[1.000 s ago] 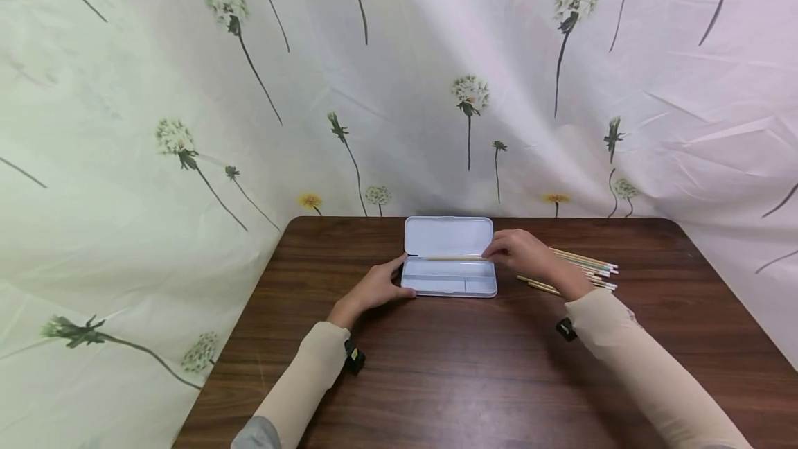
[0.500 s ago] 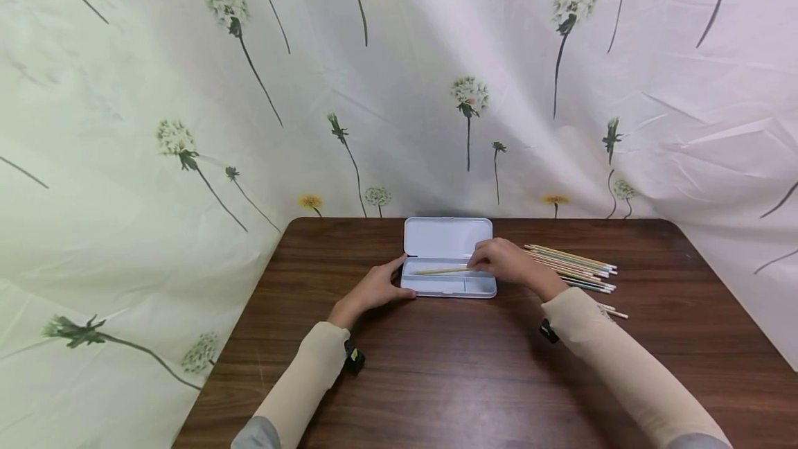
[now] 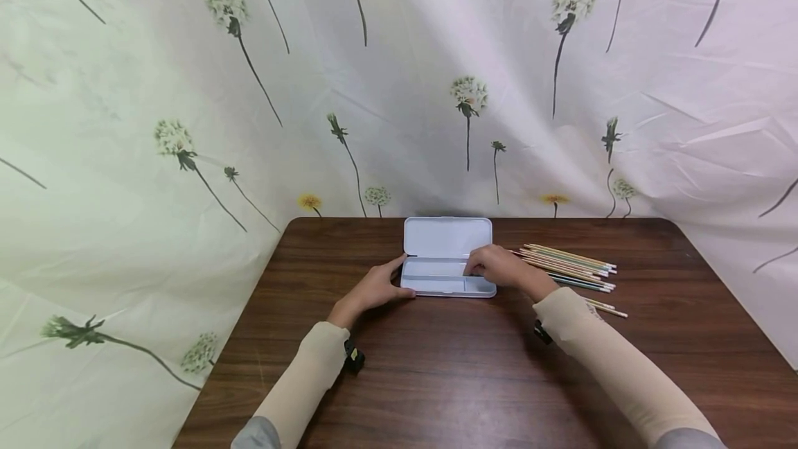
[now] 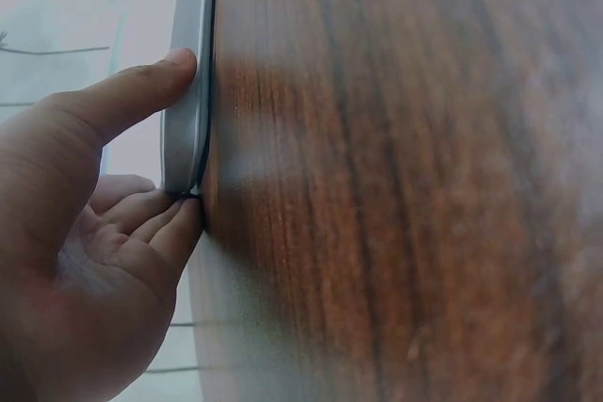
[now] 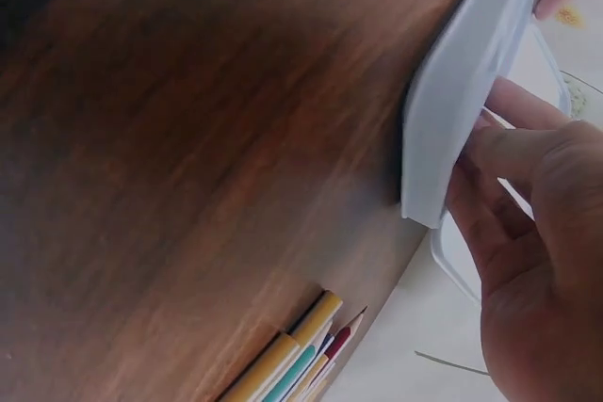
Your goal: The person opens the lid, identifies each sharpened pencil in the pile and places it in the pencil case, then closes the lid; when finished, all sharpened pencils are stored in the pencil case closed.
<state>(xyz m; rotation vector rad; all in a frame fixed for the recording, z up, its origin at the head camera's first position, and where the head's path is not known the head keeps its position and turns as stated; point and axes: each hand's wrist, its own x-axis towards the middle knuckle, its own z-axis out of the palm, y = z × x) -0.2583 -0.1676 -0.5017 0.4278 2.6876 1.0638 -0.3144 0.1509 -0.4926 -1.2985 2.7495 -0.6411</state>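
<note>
The pale blue rectangular case [image 3: 436,294] can be entered from above over its front compartments [image 3: 433,285]; its left end is blocked by the bare left hand [image 3: 375,287], the rear compartment's [image 3: 433,269] right end by the right hand [image 3: 499,265]. Across the brown wood-grain table [image 3: 449,373], passage is allowed between the beige sleeves [image 3: 305,373] but obstructed by slim, multicoloured pencils [image 3: 567,264] on the right
</note>
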